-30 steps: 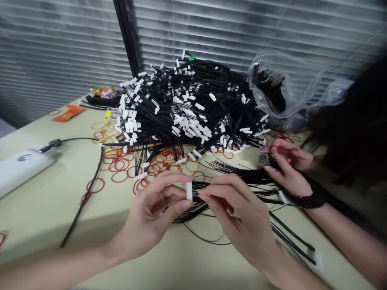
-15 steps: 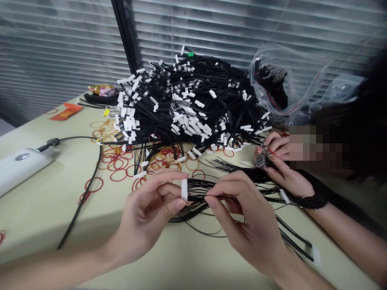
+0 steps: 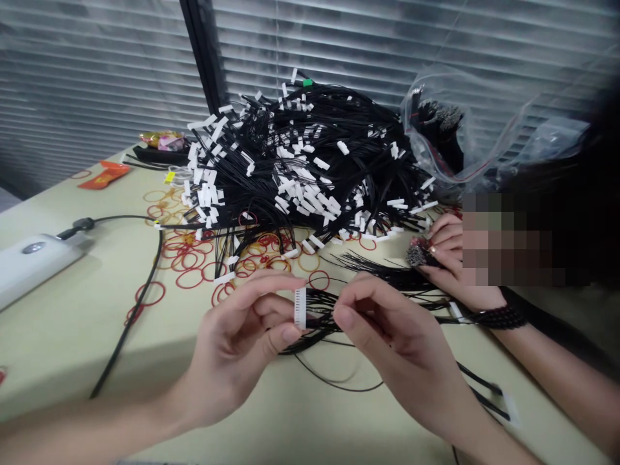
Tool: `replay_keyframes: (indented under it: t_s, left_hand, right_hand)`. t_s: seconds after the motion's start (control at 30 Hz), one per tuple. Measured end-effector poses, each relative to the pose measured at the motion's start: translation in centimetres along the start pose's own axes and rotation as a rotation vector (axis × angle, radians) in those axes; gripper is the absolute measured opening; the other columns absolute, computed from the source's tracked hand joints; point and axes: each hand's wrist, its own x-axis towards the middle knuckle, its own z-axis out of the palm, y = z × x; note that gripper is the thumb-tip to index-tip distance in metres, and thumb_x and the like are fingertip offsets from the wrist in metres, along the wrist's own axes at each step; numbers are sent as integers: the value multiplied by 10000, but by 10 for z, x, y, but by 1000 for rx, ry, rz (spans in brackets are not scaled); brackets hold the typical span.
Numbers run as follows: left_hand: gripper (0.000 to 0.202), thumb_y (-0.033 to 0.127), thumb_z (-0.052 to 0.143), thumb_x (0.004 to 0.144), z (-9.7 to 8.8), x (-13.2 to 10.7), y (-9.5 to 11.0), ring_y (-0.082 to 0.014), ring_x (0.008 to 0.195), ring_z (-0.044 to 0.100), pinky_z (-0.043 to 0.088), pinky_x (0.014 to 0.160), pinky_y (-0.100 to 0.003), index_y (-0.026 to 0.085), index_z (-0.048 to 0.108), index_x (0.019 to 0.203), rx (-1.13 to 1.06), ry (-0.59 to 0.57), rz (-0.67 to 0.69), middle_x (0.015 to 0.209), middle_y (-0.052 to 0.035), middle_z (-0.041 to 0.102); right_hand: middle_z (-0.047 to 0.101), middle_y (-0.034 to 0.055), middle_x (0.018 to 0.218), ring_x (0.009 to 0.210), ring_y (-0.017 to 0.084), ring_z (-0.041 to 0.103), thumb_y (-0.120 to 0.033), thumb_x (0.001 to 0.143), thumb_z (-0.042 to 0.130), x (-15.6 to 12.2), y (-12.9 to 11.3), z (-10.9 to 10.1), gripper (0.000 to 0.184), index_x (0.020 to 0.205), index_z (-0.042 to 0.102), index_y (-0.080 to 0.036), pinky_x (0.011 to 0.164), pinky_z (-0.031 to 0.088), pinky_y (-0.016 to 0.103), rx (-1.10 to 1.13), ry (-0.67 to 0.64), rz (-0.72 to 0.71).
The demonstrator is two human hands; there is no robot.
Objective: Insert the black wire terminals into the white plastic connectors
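Observation:
My left hand (image 3: 242,352) pinches a small white connector (image 3: 300,308) between thumb and forefinger. Black wires (image 3: 322,310) run from that connector to the right, where my right hand (image 3: 392,342) pinches them between thumb and fingers. Both hands hover just above the beige table (image 3: 72,323). Behind them lies a big pile of black wire harnesses with white connectors (image 3: 305,168). Loose black wires (image 3: 387,274) lie flat to the right of my hands.
Another person's hands (image 3: 445,258) at the right hold a bundle of wire ends. Red and yellow rubber bands (image 3: 194,258) are scattered under the pile. A white power strip (image 3: 29,258) with a black cable (image 3: 140,303) sits at the left. Clear plastic bags (image 3: 450,135) stand behind.
My right hand has slid back along the wires toward the connector and lifted slightly. The other person's hands have shifted a little toward the pile.

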Motion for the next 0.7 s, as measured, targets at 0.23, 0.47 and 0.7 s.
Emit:
replay_keyframes:
  t_s: [0.23, 0.47, 0.7]
  left_hand:
    - [316, 109, 599, 826, -2, -2, -2, -27, 700, 600, 475, 644, -40, 269, 617, 1098, 36, 1, 7, 796, 17, 653]
    - [310, 112, 625, 801, -1, 0, -2, -59, 674, 607, 511, 616, -95, 264, 644, 1070, 58, 43, 11, 833, -8, 644]
    - [318, 101, 619, 803, -1, -1, -2, -80, 698, 625, 520, 620, -113, 266, 637, 1074, 43, 42, -3, 809, -13, 658]
  right_hand:
    - [421, -47, 666, 586, 57, 350, -351, 874, 552, 1, -1, -3, 139, 795, 556, -236, 477, 277, 178, 172, -43, 147]
    - [479, -44, 701, 598, 45, 434, -236, 855, 579, 0, -2, -2, 54, 805, 564, -223, 483, 328, 160, 86, 38, -23]
    - [525, -28, 759, 633, 53, 462, -98, 816, 590, -5, -1, 0, 137, 880, 561, -216, 481, 353, 163, -165, 122, -305]
